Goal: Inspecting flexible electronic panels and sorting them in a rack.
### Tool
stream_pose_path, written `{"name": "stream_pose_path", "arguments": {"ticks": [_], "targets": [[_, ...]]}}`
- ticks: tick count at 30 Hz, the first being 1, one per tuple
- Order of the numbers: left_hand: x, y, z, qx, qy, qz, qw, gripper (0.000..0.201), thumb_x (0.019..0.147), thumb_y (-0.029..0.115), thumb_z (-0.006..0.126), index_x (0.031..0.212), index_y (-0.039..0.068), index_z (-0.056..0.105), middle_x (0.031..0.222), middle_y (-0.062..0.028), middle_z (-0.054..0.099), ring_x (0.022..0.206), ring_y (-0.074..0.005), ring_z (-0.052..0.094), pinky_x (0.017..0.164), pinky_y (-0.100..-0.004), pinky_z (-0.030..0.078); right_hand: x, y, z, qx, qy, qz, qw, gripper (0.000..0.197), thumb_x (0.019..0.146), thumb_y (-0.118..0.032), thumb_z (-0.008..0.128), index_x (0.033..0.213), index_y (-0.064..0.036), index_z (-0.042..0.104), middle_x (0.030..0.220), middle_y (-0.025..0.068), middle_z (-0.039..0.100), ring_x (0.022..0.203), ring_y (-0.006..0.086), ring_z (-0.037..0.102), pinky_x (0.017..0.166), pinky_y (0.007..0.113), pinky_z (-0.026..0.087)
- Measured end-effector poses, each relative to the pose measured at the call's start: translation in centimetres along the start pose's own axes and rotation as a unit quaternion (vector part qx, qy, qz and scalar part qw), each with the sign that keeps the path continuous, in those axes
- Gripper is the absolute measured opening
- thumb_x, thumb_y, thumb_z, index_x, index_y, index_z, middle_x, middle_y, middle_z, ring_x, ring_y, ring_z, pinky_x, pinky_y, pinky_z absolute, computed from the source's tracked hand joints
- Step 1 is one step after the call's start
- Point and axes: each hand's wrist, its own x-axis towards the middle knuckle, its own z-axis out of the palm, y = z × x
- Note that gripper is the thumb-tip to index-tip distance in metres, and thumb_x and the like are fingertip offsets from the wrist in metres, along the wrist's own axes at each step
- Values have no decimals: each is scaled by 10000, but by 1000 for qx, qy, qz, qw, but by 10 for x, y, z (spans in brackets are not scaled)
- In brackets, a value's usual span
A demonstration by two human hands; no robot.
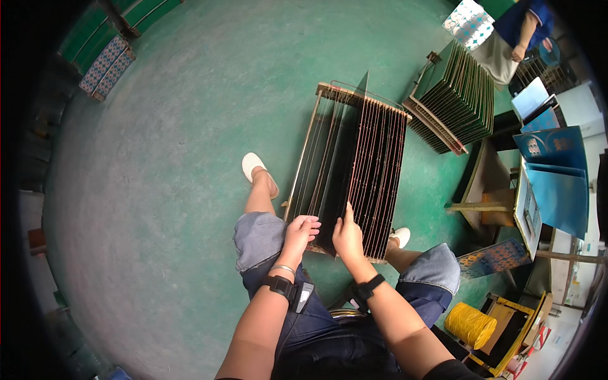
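A wooden slotted rack (380,104) stands on the green floor between my knees, with several thin dark boards upright in its slots. One dark board (345,152) stands taller than the others in the middle of the rack. My left hand (301,231) rests with curled fingers on the near edge of the boards at the rack's left part. My right hand (347,235) lies flat against the near edge of the tall board, fingers pointing up. Both wrists carry black bands.
A second rack (453,101) full of dark boards stands at the upper right. Another person (529,25) sits beyond it. Blue sheets (557,177) lie on a bench at right. A yellow spool (470,324) sits at lower right. Patterned panels (106,66) lean at upper left.
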Motion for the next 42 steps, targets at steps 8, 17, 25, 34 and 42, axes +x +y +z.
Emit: {"name": "stream_pose_path", "arguments": {"ticks": [8,17,25,34,42], "targets": [[43,-33,12,258,115,203,937,143,879,102,505,913,13,612,905,-123,645,886,-258,630,764,-342,490,5,42,32,-14,-180,81,980,484,872,-91,435,1342,-32,334,768,271,627,711,391,640,683,454,516],[62,-57,23,637,138,201,732,282,768,192,613,1032,93,617,1485,-107,199,1353,-380,168,1091,-522,120,-78,124,-31,-21,-278,7,960,378,917,-73,441,1295,-73,450,956,177,655,706,232,668,663,338,528],[71,-74,18,661,148,194,710,151,739,207,626,817,91,682,1426,-171,313,1362,-422,91,1082,-571,45,-110,136,-67,17,-284,142,948,330,915,-82,452,1238,-38,505,989,164,658,788,225,675,725,321,522],[-6,22,28,448,30,311,838,126,808,89,516,783,-30,550,989,-218,579,904,-385,562,790,-420,459,-112,118,-60,48,-223,16,974,339,909,-102,474,1244,-61,506,970,136,660,800,210,667,743,323,512],[-178,135,-17,137,-105,186,967,200,887,134,540,984,-32,597,832,17,562,717,-78,485,662,-246,423,-116,87,-128,498,-170,103,844,613,955,-319,459,1441,-80,172,1362,146,418,1193,238,465,966,338,402]]}}
